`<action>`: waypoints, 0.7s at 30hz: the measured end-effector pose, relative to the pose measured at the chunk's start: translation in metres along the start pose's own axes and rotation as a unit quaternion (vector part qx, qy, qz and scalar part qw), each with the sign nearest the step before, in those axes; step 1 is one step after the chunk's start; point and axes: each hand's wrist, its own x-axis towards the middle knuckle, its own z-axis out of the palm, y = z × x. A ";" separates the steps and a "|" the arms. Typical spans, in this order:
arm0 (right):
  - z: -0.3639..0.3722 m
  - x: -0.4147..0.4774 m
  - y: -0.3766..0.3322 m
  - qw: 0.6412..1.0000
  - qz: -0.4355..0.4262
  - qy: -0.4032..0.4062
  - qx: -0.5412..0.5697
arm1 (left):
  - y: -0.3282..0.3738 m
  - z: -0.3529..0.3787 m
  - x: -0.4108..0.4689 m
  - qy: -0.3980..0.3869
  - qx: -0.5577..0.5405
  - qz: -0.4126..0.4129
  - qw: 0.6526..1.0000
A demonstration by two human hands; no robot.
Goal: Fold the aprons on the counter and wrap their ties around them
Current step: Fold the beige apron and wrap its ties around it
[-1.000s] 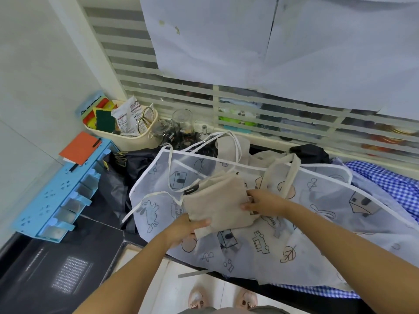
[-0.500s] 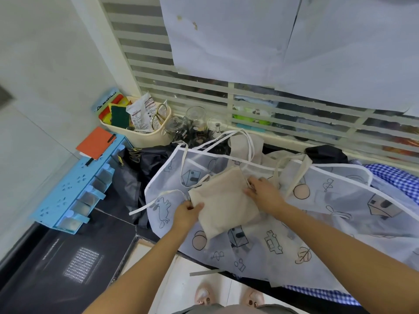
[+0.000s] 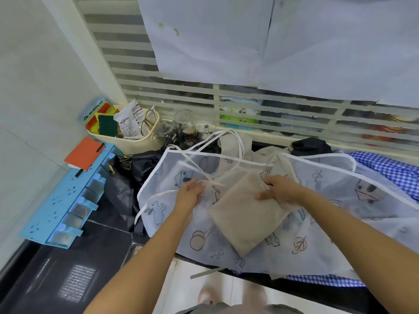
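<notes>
A folded beige apron (image 3: pixel 247 216) lies as a tilted square on a spread white apron with printed drawings (image 3: pixel 328 223) on the counter. My right hand (image 3: pixel 280 191) grips the beige square's upper right corner, thumb on top. My left hand (image 3: pixel 189 194) is off the beige apron, its fingers lying on the white apron beside a white tie (image 3: pixel 197 172); motion blur hides any pinch. Beige straps (image 3: pixel 283 162) trail behind the right hand.
A cream basket (image 3: pixel 136 143) of packets and glass jars (image 3: pixel 181 125) stand at the back. A blue drawer rack (image 3: pixel 65 196) carries an orange notebook (image 3: pixel 84 152). Black cloth (image 3: pixel 127 177) lies left, blue checked cloth (image 3: pixel 390 168) right. The counter's front edge (image 3: pixel 294 288) lies just below the aprons.
My left hand let go of the beige apron's left edge and moved up and left onto the white apron. My right hand kept its hold on the upper right corner.
</notes>
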 end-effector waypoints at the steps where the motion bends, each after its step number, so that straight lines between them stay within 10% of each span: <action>1: -0.001 -0.003 0.010 1.000 0.008 -0.001 -0.025 | 0.009 0.004 0.005 -0.002 0.022 0.020 1.000; 8: 0.016 -0.028 0.051 0.976 0.049 0.036 0.210 | 0.058 0.044 -0.011 0.038 0.252 0.167 0.953; 12: 0.024 -0.040 0.047 0.935 0.072 0.033 0.345 | 0.014 0.055 -0.052 -0.098 0.406 0.365 0.832; 16: 0.030 -0.042 0.047 0.915 0.089 0.033 0.392 | -0.051 0.046 -0.064 -0.247 0.591 0.367 0.674; 21: 0.035 -0.050 0.052 0.963 -0.004 0.216 0.160 | -0.090 0.039 -0.043 -0.252 0.689 0.363 0.574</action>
